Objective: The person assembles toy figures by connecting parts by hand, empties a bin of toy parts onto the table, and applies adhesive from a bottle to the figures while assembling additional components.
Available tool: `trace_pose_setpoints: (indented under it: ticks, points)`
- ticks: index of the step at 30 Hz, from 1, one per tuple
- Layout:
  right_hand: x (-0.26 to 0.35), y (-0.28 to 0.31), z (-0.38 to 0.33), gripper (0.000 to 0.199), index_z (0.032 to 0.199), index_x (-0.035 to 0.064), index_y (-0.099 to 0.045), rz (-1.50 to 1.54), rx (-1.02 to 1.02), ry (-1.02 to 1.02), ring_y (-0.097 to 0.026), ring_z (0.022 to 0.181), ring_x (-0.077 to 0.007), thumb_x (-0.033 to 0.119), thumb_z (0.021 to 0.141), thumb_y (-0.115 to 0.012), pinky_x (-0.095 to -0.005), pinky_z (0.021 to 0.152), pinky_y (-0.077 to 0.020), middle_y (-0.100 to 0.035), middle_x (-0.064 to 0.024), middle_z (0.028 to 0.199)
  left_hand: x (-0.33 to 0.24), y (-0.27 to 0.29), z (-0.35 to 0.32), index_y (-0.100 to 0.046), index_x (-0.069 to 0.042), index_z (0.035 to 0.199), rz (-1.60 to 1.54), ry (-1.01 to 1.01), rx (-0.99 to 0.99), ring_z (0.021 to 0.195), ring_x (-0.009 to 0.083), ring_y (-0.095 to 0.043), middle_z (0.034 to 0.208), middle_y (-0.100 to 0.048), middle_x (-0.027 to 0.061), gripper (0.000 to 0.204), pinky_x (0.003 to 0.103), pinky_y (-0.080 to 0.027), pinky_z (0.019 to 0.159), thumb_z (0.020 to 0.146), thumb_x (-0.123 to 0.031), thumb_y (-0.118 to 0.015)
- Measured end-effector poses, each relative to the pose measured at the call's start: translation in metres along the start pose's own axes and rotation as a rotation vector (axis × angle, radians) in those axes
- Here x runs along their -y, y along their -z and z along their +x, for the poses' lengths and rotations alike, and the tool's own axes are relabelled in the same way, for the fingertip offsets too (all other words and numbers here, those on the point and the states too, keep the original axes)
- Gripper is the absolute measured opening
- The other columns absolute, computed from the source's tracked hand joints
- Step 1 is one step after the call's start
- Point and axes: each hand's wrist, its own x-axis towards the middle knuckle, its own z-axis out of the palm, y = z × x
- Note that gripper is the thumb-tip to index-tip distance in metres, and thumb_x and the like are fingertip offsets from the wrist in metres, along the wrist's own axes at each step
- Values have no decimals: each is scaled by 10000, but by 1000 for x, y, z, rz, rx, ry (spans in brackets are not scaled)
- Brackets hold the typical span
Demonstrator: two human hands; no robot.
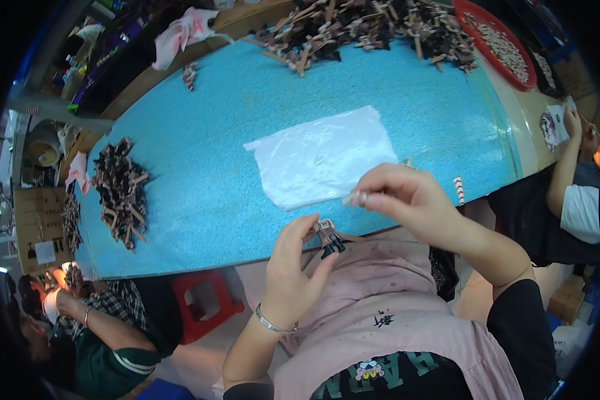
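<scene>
Between the thumb and fingers of my left hand [292, 270] is a small figurine [327, 236] with a greyish-pink body and black boots, held near the table's front edge. Just up and to the right of it, my right hand [410, 197] pinches a tiny pale piece [355, 199], too small to name, apart from the figurine. Beyond both hands a white plastic sheet [320, 157] lies on the blue table covering [200, 187]. A red-and-white striped strip [459, 191] sits to the right of my right hand.
Heaped figurines with wooden sticks [373, 30] fill the far edge; another heap [119, 193] lies at left. A red tray [528, 81] of small pale pieces stands far right. Co-workers sit at both sides. A red stool [207, 303] stands below the table.
</scene>
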Motion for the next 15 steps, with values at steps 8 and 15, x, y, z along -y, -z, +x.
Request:
trace_pose_setpoints:
  ticks: [8,15]
  points:
    - [-9,-42,-6,230,1033,-3,-640,-250,149,161,-610,949,-247,-2,804,-641,-320,781,-506,-605,-126,1045,8,1,-9,-495,-2,1224,-121,124,-16,985,281,-603,1101,-569,162,553,347,-507,850,726,-43,-732]
    - [-14,-46,-7,243,1054,-3,-640,-302,123,156,-624,922,-231,-2,810,-643,-297,751,-531,-590,-135,1069,10,0,-9,-507,-2,1203,-116,107,-12,969,279,-608,1085,-574,161,535,346,-509,844,720,-41,-735]
